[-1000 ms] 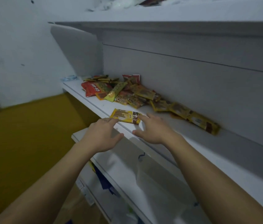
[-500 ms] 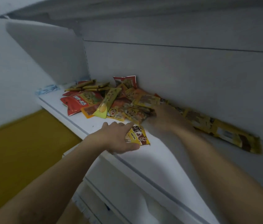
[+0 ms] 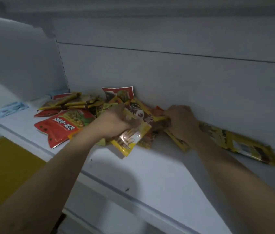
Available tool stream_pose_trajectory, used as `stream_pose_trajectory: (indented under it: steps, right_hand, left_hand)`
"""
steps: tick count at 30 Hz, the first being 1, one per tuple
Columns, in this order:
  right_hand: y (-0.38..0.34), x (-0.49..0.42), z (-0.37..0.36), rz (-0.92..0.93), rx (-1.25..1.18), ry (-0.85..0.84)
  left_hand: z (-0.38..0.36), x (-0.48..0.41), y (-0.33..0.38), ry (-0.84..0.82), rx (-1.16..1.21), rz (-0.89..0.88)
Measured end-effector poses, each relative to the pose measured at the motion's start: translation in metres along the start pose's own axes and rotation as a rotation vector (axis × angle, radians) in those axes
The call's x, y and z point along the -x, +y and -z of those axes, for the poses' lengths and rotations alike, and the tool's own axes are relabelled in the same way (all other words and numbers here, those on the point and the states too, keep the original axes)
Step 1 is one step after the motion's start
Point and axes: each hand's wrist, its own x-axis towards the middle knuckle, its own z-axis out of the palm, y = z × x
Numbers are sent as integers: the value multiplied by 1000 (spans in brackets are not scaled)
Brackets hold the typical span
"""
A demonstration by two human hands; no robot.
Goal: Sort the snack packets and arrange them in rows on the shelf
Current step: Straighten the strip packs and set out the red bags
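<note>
Yellow, glossy foil packets (image 3: pixel 130 132) are bunching in the left hand (image 3: pixel 114 122), gripped above the white shelf (image 3: pixel 150 174). The right hand (image 3: pixel 180 122) is reaching palm-down into the crinkled pile (image 3: pixel 76 114) by the back wall, fingers curling on a packet edge.

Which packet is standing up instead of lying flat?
The red packet at the back of the pile, leaning upright against the back wall. The other packets lie flat on the shelf or sit in the hands.
</note>
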Motion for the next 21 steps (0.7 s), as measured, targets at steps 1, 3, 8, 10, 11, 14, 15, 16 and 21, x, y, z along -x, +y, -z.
stream_pose_trajectory:
  steps: [1,3,8,10,11,14,15,16,21]
  right_hand:
    - [5,5,3,-37,-51,78]
    - [11,16,11,-103,-180,262]
    - [-11,19,29,-158,-685,381]
    - [-20,22,29,-107,-531,528]
    - [-23,26,27,-88,-462,575]
    - [-26,37,20,-180,-390,540]
    - [-26,39,18,-259,-387,493]
    - [-21,41,14,-346,-363,405]
    - [-7,65,-14,-458,40,-202]
  left_hand:
    - [6,-9,1,23,116,-17]
    - [12,-26,9,-7,275,-23]
    - [-9,-55,27,-334,657,-24]
    - [-16,-60,29,-494,861,4]
    - [-19,-61,30,-560,955,24]
    - [-30,-63,29,-571,1077,38]
    - [-33,-64,27,-533,1090,30]
    - [-36,-64,24,-489,1110,34]
    - [-37,-59,-2,-326,1091,148]
